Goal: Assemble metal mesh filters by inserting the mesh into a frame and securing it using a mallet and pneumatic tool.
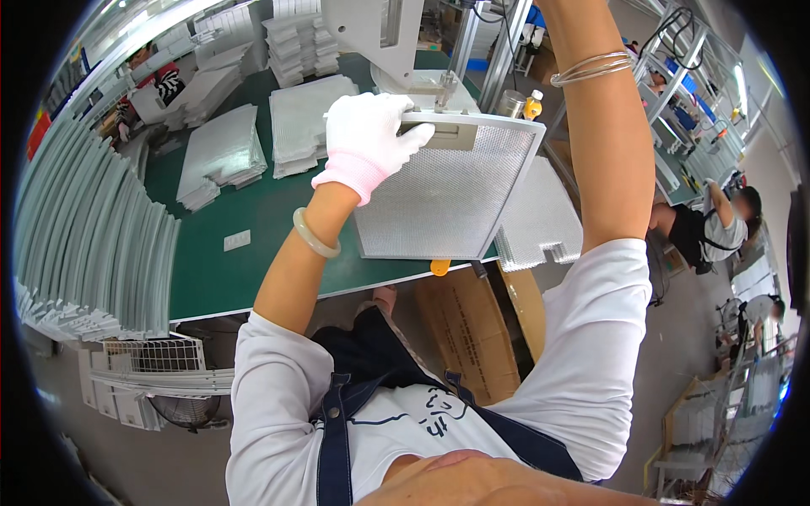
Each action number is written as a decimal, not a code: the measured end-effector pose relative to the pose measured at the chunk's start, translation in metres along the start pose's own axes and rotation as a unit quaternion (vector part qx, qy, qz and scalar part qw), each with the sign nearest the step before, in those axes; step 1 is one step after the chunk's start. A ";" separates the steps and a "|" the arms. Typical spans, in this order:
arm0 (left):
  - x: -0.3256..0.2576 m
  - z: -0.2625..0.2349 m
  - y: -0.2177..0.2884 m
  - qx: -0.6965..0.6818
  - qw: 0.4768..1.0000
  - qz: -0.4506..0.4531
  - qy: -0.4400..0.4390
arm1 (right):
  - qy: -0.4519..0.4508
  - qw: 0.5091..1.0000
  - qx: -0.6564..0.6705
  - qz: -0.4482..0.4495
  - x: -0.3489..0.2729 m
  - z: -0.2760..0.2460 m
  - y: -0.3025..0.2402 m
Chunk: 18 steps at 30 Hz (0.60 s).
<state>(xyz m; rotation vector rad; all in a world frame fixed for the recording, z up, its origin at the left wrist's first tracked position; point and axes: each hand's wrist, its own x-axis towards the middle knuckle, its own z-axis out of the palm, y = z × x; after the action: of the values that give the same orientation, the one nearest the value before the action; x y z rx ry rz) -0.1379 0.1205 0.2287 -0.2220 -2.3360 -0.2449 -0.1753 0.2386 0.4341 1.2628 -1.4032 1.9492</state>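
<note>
My left hand, in a white knit glove with a pink cuff, holds the upper left part of a framed metal mesh panel. Its thumb lies stretched across the panel's face, beside a beige handle plate, while the fingers curl over the frame's top edge. The panel leans on a green-topped table, its top edge at the foot of a light grey bench machine. My right arm, with thin bangles on its wrist, reaches up past the top of the picture, so that hand is hidden.
Tall stacked white frames line the table's left side. Silver mesh sheets lie in piles behind; another notched sheet sits to the right. A yellow bottle stands beyond. Below are a cardboard box and a fan.
</note>
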 end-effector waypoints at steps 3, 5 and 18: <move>0.000 0.001 0.000 -0.001 1.000 -0.001 0.002 | -0.014 0.999 -0.020 -0.038 0.011 -0.006 0.009; 0.002 0.004 0.003 -0.001 1.000 0.008 0.005 | -0.021 0.995 -0.027 -0.095 0.032 -0.022 0.023; 0.006 0.004 0.012 0.070 0.995 -0.072 0.002 | -0.027 0.998 0.053 0.037 0.012 -0.031 0.071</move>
<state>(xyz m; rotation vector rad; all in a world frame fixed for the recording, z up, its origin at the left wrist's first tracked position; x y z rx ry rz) -0.1421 0.1336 0.2310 0.0147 -2.3571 -0.1510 -0.2482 0.2365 0.4053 1.3368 -1.4081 2.0790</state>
